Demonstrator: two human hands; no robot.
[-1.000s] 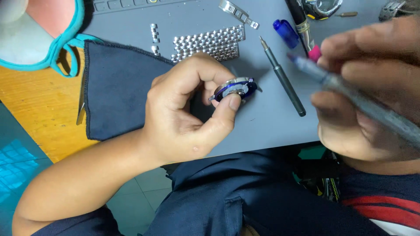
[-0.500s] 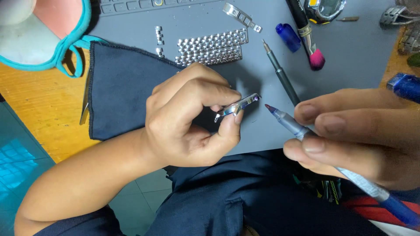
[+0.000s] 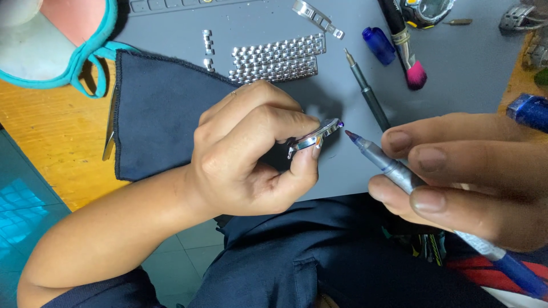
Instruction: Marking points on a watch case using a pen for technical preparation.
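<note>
— Fingers of the left hand [image 3: 245, 159] curl tight round a silver watch case [image 3: 314, 137], pinching it edge-on above the grey mat [image 3: 468, 91], probably so its rim faces the tool.

— And the right hand [image 3: 468, 177]?

— Closed in a writing grip on a grey pen-like tool with a blue end [image 3: 399, 174]; its tip sits just beside the case, not touching.

— Around them?

— A dark blue cloth [image 3: 154, 120] under the left wrist. Farther up the mat, a steel link bracelet [image 3: 277, 57], a slim screwdriver [image 3: 368, 91] and a pink-tipped brush [image 3: 406, 45].
</note>
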